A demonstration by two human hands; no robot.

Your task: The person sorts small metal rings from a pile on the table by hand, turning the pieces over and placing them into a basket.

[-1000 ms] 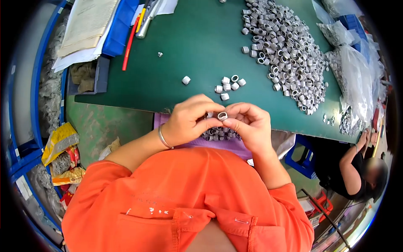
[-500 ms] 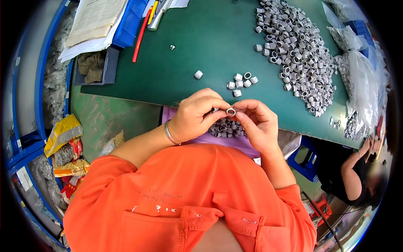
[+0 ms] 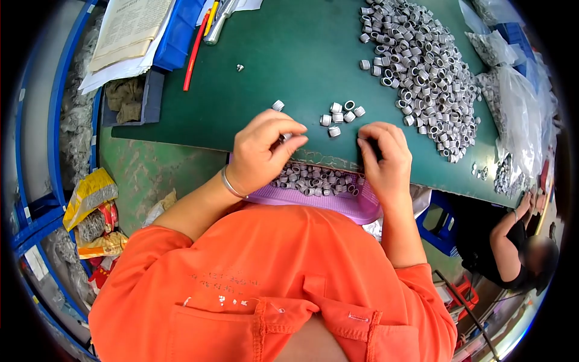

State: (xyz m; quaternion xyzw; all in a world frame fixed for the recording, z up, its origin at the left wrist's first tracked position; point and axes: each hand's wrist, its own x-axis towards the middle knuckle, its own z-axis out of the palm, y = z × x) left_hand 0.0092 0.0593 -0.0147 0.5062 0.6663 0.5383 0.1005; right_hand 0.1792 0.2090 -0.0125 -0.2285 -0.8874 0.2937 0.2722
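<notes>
My left hand [image 3: 263, 145] is at the table's front edge, thumb and forefinger closed on a small grey metal ring [image 3: 283, 138], mostly hidden by the fingers. Farther right, my right hand [image 3: 387, 158] is curled with its fingertips turned inward; whatever they may hold is hidden. Between and below the hands, a pink-purple plastic basket [image 3: 356, 213] holds many grey metal rings [image 3: 313, 180]. Just beyond the hands, a small group of rings [image 3: 336, 108] lies on the green table [image 3: 289, 54], and a single ring [image 3: 278, 105] lies by my left knuckles.
A big heap of rings [image 3: 431, 72] covers the table's right side, with clear plastic bags [image 3: 518, 114] behind it. A red pen [image 3: 193, 60], a blue bin [image 3: 178, 36] and papers [image 3: 129, 30] are at left. Another person [image 3: 506, 247] sits at the far right.
My hands were together around one ring above the basket and have now moved apart, left hand to the left, right hand slightly right. More of the basket shows.
</notes>
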